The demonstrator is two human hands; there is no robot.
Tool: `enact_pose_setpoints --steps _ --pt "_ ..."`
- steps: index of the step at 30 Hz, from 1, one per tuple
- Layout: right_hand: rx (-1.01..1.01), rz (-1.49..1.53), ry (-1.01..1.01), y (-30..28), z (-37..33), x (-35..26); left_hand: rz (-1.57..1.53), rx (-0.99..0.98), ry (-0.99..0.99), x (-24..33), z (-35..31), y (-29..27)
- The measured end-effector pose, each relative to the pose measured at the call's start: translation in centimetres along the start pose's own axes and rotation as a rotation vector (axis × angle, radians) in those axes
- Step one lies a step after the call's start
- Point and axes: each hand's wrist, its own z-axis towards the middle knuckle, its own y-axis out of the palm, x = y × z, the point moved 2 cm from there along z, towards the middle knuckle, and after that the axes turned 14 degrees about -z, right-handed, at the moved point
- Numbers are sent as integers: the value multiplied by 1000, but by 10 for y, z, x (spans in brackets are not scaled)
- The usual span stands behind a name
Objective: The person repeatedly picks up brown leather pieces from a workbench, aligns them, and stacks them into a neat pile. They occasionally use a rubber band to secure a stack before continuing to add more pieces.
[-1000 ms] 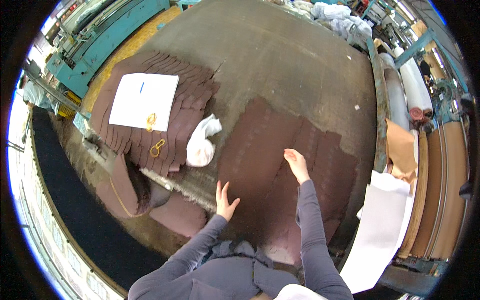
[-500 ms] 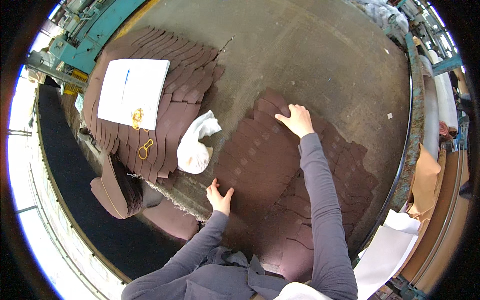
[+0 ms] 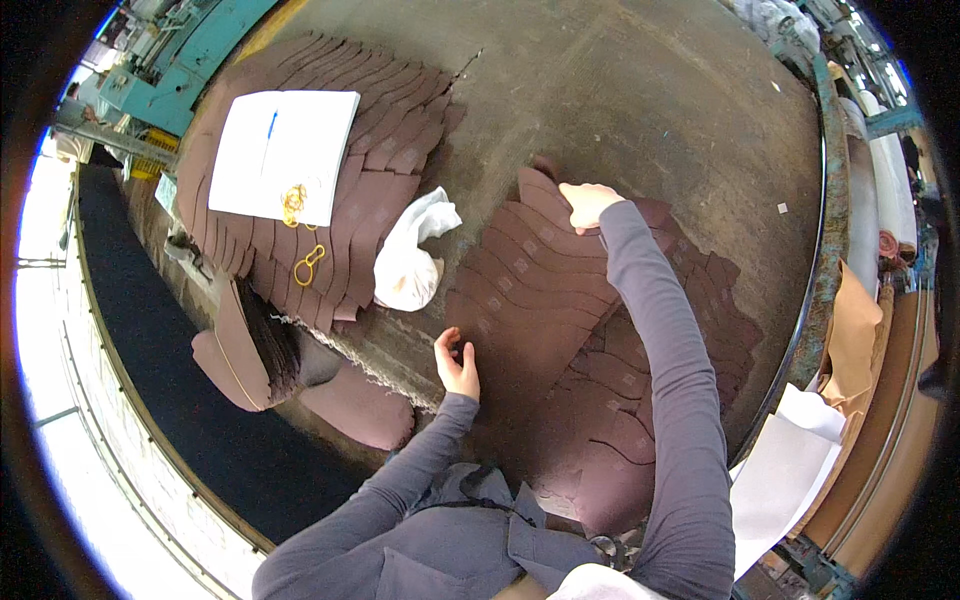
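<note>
Before me lies a spread of overlapping brown cut pieces [image 3: 535,290], wavy-edged, with small pale squares on them. At its far end my right hand [image 3: 590,205] has its fingers closed on the edge of one brown piece [image 3: 540,190]; the fingertips are partly hidden. My left hand [image 3: 458,365] hovers at the near left edge of the spread, fingers loosely curled and apart, with nothing in it. To its upper left sits a crumpled white bag [image 3: 410,255].
A larger fanned pile of brown pieces [image 3: 400,125] carries white paper [image 3: 270,150] and yellow rubber bands [image 3: 294,205]. A tied brown bundle [image 3: 232,360] stands near the table's frayed edge at left. Rolls and a white sheet [image 3: 785,470] line the right side.
My right hand has closed from a spread grasp onto the far edge of the brown pieces. My left hand's fingers have curled slightly. The whole view has shifted a little.
</note>
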Motion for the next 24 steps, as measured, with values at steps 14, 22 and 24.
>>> enact_pose_setpoints --steps 14,22,24 --pt "-235 563 -35 37 -29 -18 259 -350 374 -5 3 4" --pt "-139 271 -234 38 -15 -35 227 -433 191 26 0 15" --pt "-198 298 -396 50 -9 -36 103 -430 152 31 3 12"
